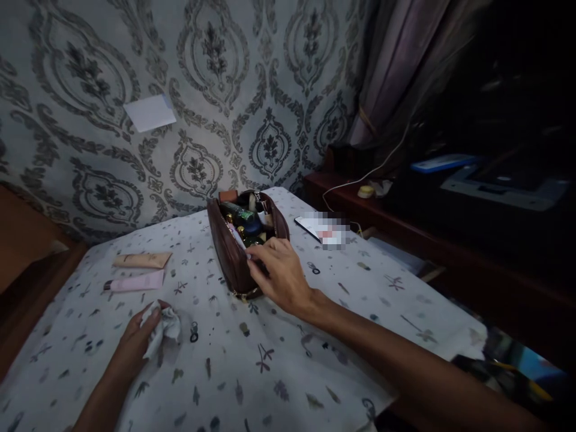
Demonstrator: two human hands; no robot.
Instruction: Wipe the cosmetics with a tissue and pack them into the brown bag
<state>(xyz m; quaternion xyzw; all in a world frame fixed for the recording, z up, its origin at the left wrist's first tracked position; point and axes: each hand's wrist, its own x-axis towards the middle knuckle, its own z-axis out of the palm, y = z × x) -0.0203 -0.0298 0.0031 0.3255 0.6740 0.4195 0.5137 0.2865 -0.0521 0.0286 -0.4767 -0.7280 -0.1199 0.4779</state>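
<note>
Right hand (pixel 285 277) apparently pinching bag (pixel 225 255) rim; left hand (pixel 136 329) clutching crumpled wipe (pixel 170 327). Advised: keep rim steady, wipe clear of zip (pixel 245 295).

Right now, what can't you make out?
All in the head view:
Lower contents of the dark-brown zippered pouch: hidden by its walls and the right hand.
Anything that hand pinches: too small, dim.
Part of the crumpled white tissue: covered by the left hand.
Print on the flat pink tube: too small.
Screen of the black-edged phone: pixelated.
</note>
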